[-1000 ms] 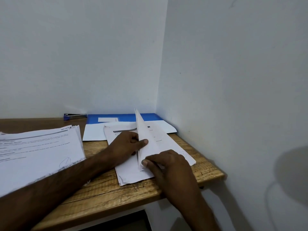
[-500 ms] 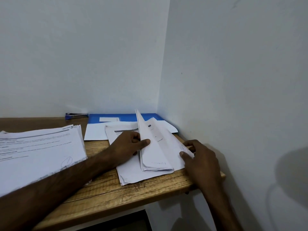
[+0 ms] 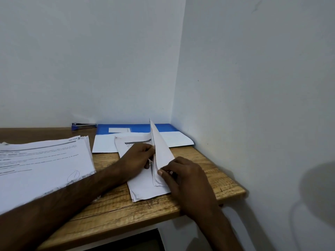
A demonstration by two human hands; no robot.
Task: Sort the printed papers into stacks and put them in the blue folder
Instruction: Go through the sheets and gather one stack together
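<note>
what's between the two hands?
Head view: a raised sheaf of papers, on edge, between left hand and right hand.

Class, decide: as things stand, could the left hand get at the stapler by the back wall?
Probably yes. Only flat paper and bare desk lie between the left hand and the stapler. But its fingers hold the raised sheets, so it would have to let go first.

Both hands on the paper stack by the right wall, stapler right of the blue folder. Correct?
No. The head view shows the stapler left of the blue folder. The left hand and right hand are on the paper stack by the right wall.
</note>
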